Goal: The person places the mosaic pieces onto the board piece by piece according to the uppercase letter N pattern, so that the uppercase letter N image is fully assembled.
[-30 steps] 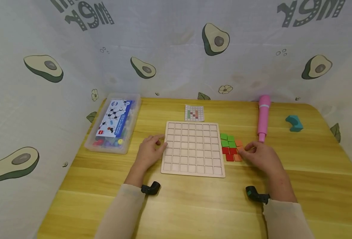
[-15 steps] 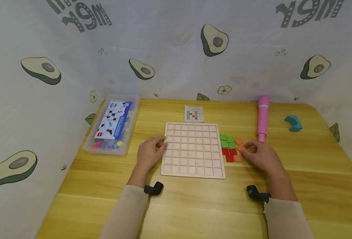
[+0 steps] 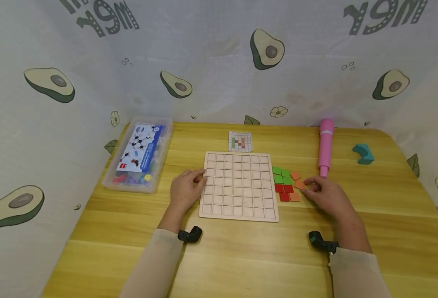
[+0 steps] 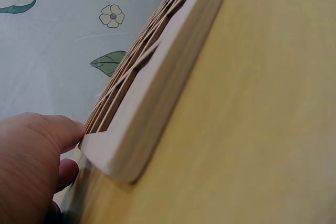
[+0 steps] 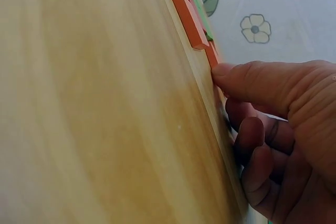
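A pale wooden grid board (image 3: 239,186) lies in the middle of the table. My left hand (image 3: 185,190) rests at its left edge, with thumb and forefinger touching the rim; in the left wrist view a fingertip meets the board's corner (image 4: 113,156). Beside the board's right edge lie flat square tiles: several green tiles (image 3: 282,176), red tiles (image 3: 284,192) and orange tiles (image 3: 295,197). My right hand (image 3: 326,196) pinches the corner of the middle orange tile (image 3: 299,184) between thumb and forefinger. In the right wrist view its other fingers curl below the thumb.
A small pattern card (image 3: 240,141) lies behind the board. A clear plastic box (image 3: 161,157) of coloured pieces stands at the left. Toward the right back are a pink microphone-shaped stick (image 3: 326,147) and a teal curved block (image 3: 364,154). A printed curtain borders the table.
The middle orange tile has shifted slightly right and turned, leaving a gap to the green and red tiles. My right hand moved slightly with it; the left hand stays at the board's edge.
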The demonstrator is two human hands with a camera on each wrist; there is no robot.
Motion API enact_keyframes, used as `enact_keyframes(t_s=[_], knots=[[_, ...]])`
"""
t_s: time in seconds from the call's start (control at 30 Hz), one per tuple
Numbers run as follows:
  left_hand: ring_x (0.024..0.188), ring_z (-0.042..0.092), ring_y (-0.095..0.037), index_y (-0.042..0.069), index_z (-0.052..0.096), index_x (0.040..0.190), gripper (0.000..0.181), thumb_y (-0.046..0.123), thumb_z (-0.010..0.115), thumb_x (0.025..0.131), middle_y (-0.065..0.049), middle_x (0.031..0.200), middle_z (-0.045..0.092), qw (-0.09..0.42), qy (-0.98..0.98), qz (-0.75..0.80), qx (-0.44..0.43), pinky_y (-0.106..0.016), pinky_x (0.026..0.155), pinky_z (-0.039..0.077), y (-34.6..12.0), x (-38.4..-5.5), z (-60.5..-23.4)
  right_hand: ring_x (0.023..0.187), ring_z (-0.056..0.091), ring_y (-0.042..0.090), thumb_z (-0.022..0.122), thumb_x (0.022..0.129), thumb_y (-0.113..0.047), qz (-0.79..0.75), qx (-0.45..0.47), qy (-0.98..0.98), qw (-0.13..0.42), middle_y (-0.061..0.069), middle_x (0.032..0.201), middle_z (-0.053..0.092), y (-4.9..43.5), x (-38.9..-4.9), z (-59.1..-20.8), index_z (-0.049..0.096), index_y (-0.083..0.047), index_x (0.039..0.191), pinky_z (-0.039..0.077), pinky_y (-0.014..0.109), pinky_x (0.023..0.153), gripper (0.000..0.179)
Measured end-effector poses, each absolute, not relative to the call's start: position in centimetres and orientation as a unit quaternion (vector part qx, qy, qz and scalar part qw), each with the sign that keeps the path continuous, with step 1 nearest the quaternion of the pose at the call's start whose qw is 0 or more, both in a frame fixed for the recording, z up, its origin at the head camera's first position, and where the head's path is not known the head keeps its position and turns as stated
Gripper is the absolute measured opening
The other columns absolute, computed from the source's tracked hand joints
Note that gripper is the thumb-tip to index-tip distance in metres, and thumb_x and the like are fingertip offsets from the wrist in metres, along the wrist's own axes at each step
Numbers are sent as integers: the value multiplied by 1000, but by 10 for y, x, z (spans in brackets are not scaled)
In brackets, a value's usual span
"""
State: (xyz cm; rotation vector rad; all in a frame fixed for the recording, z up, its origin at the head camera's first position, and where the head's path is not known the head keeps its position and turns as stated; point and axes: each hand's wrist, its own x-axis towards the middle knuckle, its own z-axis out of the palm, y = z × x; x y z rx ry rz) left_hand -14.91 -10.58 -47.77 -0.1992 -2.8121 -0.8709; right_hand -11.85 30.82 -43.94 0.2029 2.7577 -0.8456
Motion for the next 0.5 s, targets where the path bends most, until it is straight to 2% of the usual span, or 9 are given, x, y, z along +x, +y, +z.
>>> enact_keyframes(t_s=[0.2,0.5], knots=[[75,63,-20,21,76,124,32,37,67,97,1,86,68,98,-947,-298,-67,-43,80,47,-107,-148,-478,88,52,26,62,101,-42,-288,75,946,126,15,103,60,305,-117,-439,58,-6,135,40,31,68,50],[78,64,-20,21,75,125,32,36,66,98,0,87,68,96,-945,-305,-68,-44,80,47,-106,-147,-478,96,51,30,54,102,-52,-292,83,942,142,17,112,56,303,-113,-432,50,-10,145,41,33,72,59]])
